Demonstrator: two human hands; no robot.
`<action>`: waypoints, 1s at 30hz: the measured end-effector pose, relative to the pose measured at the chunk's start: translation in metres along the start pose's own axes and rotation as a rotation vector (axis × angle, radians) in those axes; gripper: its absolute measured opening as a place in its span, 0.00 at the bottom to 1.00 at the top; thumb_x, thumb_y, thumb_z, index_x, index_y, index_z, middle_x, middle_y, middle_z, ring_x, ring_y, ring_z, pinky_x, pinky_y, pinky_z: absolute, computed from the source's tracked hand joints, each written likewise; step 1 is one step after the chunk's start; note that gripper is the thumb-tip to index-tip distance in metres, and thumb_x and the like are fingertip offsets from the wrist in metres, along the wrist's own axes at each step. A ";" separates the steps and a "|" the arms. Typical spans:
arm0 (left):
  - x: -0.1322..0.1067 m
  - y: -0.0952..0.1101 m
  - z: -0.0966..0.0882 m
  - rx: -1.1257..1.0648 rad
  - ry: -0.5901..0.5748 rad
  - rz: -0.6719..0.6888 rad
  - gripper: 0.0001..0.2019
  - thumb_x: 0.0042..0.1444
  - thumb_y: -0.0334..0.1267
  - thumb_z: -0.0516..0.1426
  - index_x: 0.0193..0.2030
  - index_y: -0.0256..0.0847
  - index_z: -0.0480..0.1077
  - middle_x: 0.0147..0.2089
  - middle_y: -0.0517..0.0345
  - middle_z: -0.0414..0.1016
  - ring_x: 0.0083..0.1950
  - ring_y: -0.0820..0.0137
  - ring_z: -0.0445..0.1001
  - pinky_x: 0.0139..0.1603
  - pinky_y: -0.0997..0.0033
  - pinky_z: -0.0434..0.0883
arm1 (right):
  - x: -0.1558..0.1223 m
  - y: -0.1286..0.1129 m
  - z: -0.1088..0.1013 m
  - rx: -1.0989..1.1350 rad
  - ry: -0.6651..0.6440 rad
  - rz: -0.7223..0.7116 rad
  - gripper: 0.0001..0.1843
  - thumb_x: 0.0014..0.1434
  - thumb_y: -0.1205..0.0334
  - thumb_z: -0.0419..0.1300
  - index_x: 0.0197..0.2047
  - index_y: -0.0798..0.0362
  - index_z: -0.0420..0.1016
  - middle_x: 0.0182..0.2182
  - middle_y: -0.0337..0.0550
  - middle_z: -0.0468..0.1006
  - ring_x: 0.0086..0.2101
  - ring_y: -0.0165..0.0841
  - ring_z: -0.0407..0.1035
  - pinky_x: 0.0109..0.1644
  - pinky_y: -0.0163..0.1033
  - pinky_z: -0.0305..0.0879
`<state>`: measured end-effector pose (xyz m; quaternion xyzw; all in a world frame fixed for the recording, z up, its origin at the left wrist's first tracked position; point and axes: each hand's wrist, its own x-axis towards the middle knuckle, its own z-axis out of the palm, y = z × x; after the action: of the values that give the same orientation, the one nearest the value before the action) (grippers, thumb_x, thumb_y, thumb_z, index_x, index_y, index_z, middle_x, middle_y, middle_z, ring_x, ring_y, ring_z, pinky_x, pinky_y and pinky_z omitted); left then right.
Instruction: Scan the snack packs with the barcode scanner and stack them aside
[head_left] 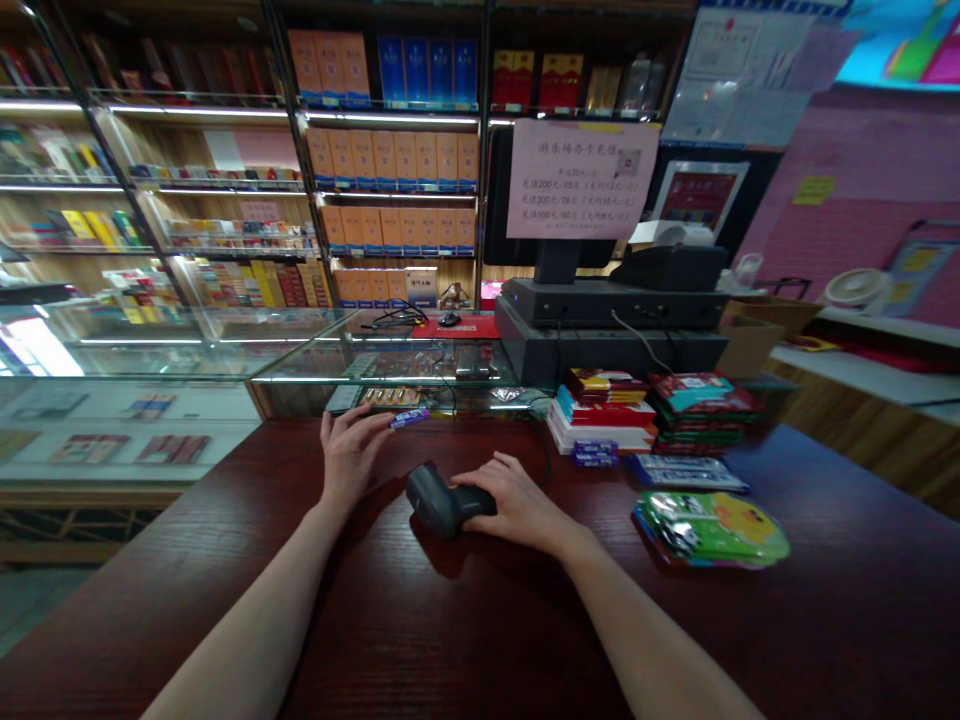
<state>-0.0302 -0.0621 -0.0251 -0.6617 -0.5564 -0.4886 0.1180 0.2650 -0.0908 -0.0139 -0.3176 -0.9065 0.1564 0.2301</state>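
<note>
**Right hand closed on a handheld barcode scanner [442,497], small purple packet [410,418] at the left hand's [351,452] fingertips; right hand [517,507]**

The scanner lies on the dark red wooden worktop [480,640], its head pointing left and its grip under the right palm. The right fingers [487,477] curl over the top of the grip, closed around it. Just left of the scanner, the left hand rests low on the worktop, its left fingers [367,422] stretched forward and slightly spread. The packet sits right at their tips, near the worktop's far edge; whether they pinch it or only touch it cannot be told.

Further right along that edge stand stacked packets [652,408] in red, green and yellow wrappers, with small blue packs [595,453] in front. Nearer the right side lie a flat silver-blue packet [686,472] and a green cartoon-printed packet [709,530]. Beyond the edge are a glass display case [390,365], a black till [577,320] under a printed notice [581,180], and shelves of boxed goods [394,150].
</note>
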 end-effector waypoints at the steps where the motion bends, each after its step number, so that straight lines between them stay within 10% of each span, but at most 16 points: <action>1: 0.000 0.003 0.000 -0.014 -0.005 -0.018 0.09 0.60 0.44 0.59 0.45 0.53 0.78 0.48 0.59 0.82 0.60 0.60 0.73 0.74 0.46 0.43 | 0.000 0.000 0.001 -0.003 -0.005 -0.006 0.28 0.55 0.54 0.70 0.58 0.43 0.72 0.48 0.41 0.81 0.52 0.39 0.71 0.69 0.56 0.45; 18: 0.001 0.039 0.006 -0.371 -0.191 -0.206 0.12 0.57 0.50 0.60 0.43 0.51 0.80 0.48 0.58 0.83 0.58 0.60 0.76 0.73 0.42 0.43 | -0.001 0.001 0.002 0.019 -0.016 -0.016 0.31 0.54 0.47 0.71 0.59 0.45 0.73 0.49 0.43 0.81 0.52 0.41 0.71 0.66 0.54 0.51; 30: -0.001 0.054 0.012 -0.437 -0.272 -0.242 0.13 0.55 0.52 0.61 0.42 0.52 0.80 0.45 0.59 0.84 0.51 0.60 0.80 0.74 0.44 0.41 | 0.007 0.010 -0.001 0.262 0.513 0.205 0.14 0.64 0.59 0.59 0.53 0.46 0.74 0.43 0.42 0.82 0.45 0.37 0.75 0.54 0.45 0.69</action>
<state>0.0218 -0.0728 -0.0109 -0.6596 -0.5236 -0.5142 -0.1623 0.2652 -0.0787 -0.0146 -0.4040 -0.7541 0.2092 0.4736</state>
